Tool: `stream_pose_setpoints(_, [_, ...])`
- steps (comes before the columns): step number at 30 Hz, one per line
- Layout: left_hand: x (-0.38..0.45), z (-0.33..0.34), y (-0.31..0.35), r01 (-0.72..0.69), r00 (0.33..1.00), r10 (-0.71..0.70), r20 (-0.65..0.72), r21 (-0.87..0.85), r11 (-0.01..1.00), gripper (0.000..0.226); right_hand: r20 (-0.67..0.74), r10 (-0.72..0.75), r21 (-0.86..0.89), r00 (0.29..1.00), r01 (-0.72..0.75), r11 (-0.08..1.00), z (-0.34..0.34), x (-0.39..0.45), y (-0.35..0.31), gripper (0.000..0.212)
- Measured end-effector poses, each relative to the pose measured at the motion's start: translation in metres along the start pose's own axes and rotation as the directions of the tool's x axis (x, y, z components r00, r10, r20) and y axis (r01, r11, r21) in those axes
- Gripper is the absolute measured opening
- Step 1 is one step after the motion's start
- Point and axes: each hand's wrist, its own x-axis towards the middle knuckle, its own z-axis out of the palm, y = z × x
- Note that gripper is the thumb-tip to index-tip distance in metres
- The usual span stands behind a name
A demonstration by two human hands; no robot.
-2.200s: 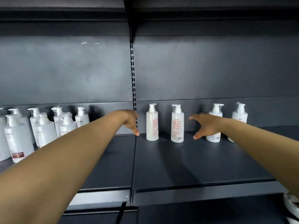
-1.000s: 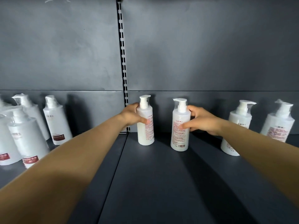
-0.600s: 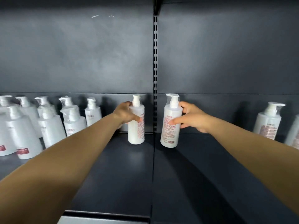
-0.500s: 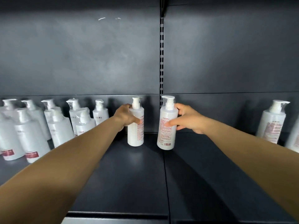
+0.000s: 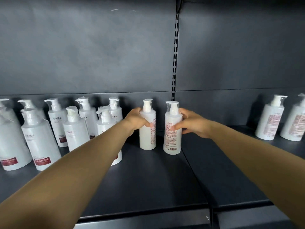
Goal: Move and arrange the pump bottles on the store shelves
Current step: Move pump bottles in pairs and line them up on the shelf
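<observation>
Two slim white pump bottles stand upright side by side on the dark shelf (image 5: 148, 179), just left of the seam between shelf boards. My left hand (image 5: 136, 120) grips the left slim bottle (image 5: 147, 138) from its left side. My right hand (image 5: 192, 123) grips the right slim bottle (image 5: 172, 138), thumb across its red-printed label. A cluster of several wider white pump bottles (image 5: 75, 129) stands at the left, close to my left forearm.
Two more white pump bottles (image 5: 270, 121) stand at the far right of the shelf. A slotted upright rail (image 5: 175, 55) runs down the dark back panel. The shelf's front lip (image 5: 148, 219) lies near the bottom edge.
Both hands have carried the two slim bottles leftward, from the right shelf board across the seam onto the left board, nearer the wide bottle cluster.
</observation>
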Motion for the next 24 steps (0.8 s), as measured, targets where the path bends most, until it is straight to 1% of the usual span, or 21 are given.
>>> stream_pose_setpoints(2, [0.0,-0.002,-0.002,-0.015,1.0,0.017,0.026,-0.058,0.998,0.062,0.035,-0.009,0.012,0.999,0.009,1.0,-0.003,0.001,-0.001,0.058])
stream_pose_setpoints(4, [0.0,-0.001,-0.003,-0.032,0.999,0.034,0.026,-0.059,0.998,0.062,0.014,-0.023,-0.027,1.0,0.023,0.999,-0.004,0.003,-0.001,0.055])
stream_pose_setpoints(5, [0.0,-0.001,-0.004,-0.036,0.999,0.037,0.016,-0.037,0.999,0.062,-0.035,-0.035,-0.074,0.999,0.032,0.997,-0.002,0.004,0.0,0.055])
stream_pose_setpoints(7, [0.0,0.0,-0.003,-0.045,0.998,0.046,-0.039,0.037,0.998,0.066,-0.184,-0.064,-0.198,0.981,0.027,0.98,0.001,0.006,0.001,0.059])
stream_pose_setpoints(8, [0.001,0.0,-0.003,-0.042,0.996,0.048,-0.072,0.081,0.996,0.07,-0.235,-0.074,-0.24,0.969,0.016,0.971,0.003,0.006,0.001,0.063])
stream_pose_setpoints(9, [0.002,-0.001,-0.003,-0.031,0.995,0.041,-0.087,0.108,0.994,0.073,-0.243,-0.067,-0.238,0.968,0.008,0.971,0.003,0.006,0.001,0.065])
stream_pose_setpoints(10, [0.003,-0.003,-0.002,-0.023,0.996,0.032,-0.081,0.104,0.994,0.073,-0.21,-0.044,-0.184,0.977,0.005,0.983,0.002,0.006,0.0,0.064])
stream_pose_setpoints(12, [0.004,-0.009,0.003,0.0,1.0,0.0,-0.001,0.0,1.0,0.062,-0.092,0.008,-0.031,0.996,-0.011,0.999,-0.006,0.004,-0.002,0.056])
stream_pose_setpoints(13, [0.004,-0.012,0.006,0.011,0.999,-0.009,0.048,-0.049,0.999,0.056,-0.042,0.012,0.001,0.999,-0.011,1.0,-0.011,0.002,-0.003,0.053])
stream_pose_setpoints(14, [0.006,-0.014,0.008,0.015,0.997,-0.011,0.07,-0.063,0.998,0.052,-0.013,0.002,-0.01,1.0,-0.002,1.0,-0.015,0.001,-0.003,0.051])
stream_pose_setpoints(16, [0.009,-0.018,0.01,0.014,0.999,-0.014,0.051,0.001,1.0,0.05,-0.027,-0.018,-0.085,0.999,0.016,0.996,-0.017,0.001,-0.003,0.049])
stream_pose_setpoints(19, [0.009,-0.018,0.011,0.03,0.999,-0.028,-0.023,0.108,0.994,0.053,-0.153,-0.032,-0.202,0.988,0.001,0.979,-0.007,0.004,-0.004,0.052])
stream_pose_setpoints(20, [0.009,-0.018,0.011,0.036,0.999,-0.033,-0.028,0.114,0.993,0.054,-0.155,-0.035,-0.191,0.987,0.004,0.982,-0.005,0.006,-0.003,0.054])
stream_pose_setpoints(21, [0.009,-0.019,0.013,0.049,0.999,-0.048,-0.01,0.096,0.994,0.052,-0.127,-0.033,-0.137,0.991,0.015,0.99,-0.004,0.007,-0.004,0.054])
stream_pose_setpoints(23, [0.009,-0.023,0.015,0.083,0.995,-0.085,0.06,0.033,0.996,0.045,-0.043,-0.036,-0.013,0.998,0.035,0.999,-0.004,0.008,-0.005,0.052])
stream_pose_setpoints(24, [0.01,-0.025,0.016,0.091,0.992,-0.092,0.082,0.015,0.996,0.042,-0.018,-0.043,0.012,0.999,0.043,0.999,-0.005,0.008,-0.006,0.049])
